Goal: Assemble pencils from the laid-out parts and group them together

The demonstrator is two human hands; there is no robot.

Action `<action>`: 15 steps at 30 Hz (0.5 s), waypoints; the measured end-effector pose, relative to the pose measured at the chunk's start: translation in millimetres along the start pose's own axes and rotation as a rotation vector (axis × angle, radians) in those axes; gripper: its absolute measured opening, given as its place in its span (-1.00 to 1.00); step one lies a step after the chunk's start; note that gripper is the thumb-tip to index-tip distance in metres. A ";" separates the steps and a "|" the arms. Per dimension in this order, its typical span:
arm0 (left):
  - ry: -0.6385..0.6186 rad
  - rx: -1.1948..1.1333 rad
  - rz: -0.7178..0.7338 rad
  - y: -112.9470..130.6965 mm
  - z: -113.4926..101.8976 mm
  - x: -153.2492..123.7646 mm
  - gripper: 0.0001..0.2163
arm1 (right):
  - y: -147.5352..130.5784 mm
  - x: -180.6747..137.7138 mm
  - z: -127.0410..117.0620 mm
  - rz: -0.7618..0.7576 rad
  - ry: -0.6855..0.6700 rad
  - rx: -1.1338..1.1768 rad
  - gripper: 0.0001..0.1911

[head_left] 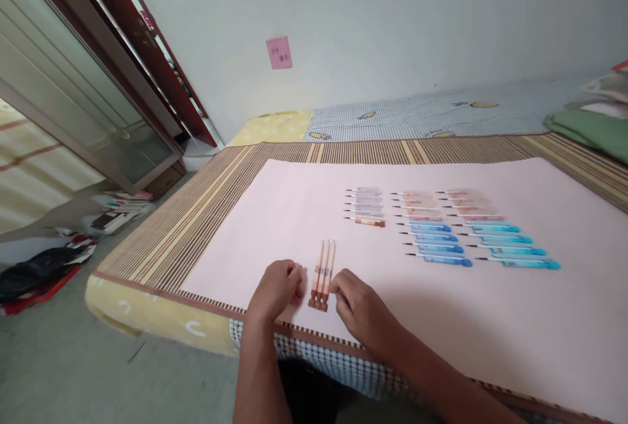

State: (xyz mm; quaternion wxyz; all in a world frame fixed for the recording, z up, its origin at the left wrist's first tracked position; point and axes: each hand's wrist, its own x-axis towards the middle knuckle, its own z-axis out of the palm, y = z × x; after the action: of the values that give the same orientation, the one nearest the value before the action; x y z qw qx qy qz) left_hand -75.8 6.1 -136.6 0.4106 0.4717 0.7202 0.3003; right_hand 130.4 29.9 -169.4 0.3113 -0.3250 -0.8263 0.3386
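Note:
Three slim pens (322, 273) with pale pink barrels and brown ends lie side by side on the white sheet, tips pointing away from me. Just left of them rests my left hand (279, 286), its fingers curled in, a small gap between it and the pens. My right hand (362, 306) is on the other side, fingers bent together, the fingertips at the edge of the rightmost pen. Neither hand shows anything inside its fingers, though the fingertips are partly hidden.
Beyond my right hand lie rows of grey pens (369, 200), pinkish pens (419, 200), blue pens (436, 247) and turquoise pens (520, 250), with thin dark-tipped rods alongside. Under the white sheet (275, 214) is a striped mat (181, 228). Folded green cloth (589, 129) sits at right.

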 end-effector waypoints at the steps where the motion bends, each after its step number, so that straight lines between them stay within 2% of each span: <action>1: 0.078 0.006 0.015 0.5 -3.2 0.2 -0.69 | -1.6 0.9 -2.6 0.005 0.014 0.017 -0.75; 4: 0.377 -0.067 0.094 8.1 -10.6 -0.2 -0.69 | -9.5 1.3 -8.6 -0.001 -0.010 0.076 -0.76; 6: 0.554 -0.232 0.165 16.7 -11.2 -0.1 -0.66 | -16.4 -0.9 -9.9 -0.045 -0.099 0.135 -0.81; 8: 0.661 -0.491 0.222 25.2 -8.4 1.9 -0.64 | -22.9 -4.7 -9.3 -0.105 -0.240 0.165 -0.85; 9: 0.675 -0.648 0.246 28.9 -6.2 3.6 -0.65 | -25.6 -6.9 -8.7 -0.127 -0.320 0.157 -0.86; 11: 0.621 -0.987 0.267 34.6 -1.5 8.7 -0.68 | -29.2 -11.2 -7.5 -0.140 -0.454 0.109 -0.83; 13: 0.497 -1.296 0.228 38.7 2.8 14.8 -0.69 | -30.8 -14.4 -7.1 -0.116 -0.516 0.064 -0.80; 15: 0.393 -1.522 0.140 42.7 7.2 20.9 -0.68 | -30.5 -16.3 -7.3 -0.086 -0.517 0.046 -0.79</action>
State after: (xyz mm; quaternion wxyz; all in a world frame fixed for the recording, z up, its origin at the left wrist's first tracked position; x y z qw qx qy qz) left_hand -55.6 41.9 -111.5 0.4660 0.0437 0.3446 0.8137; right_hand 135.5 3.3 -146.8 0.1113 -0.1850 -0.8837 0.4153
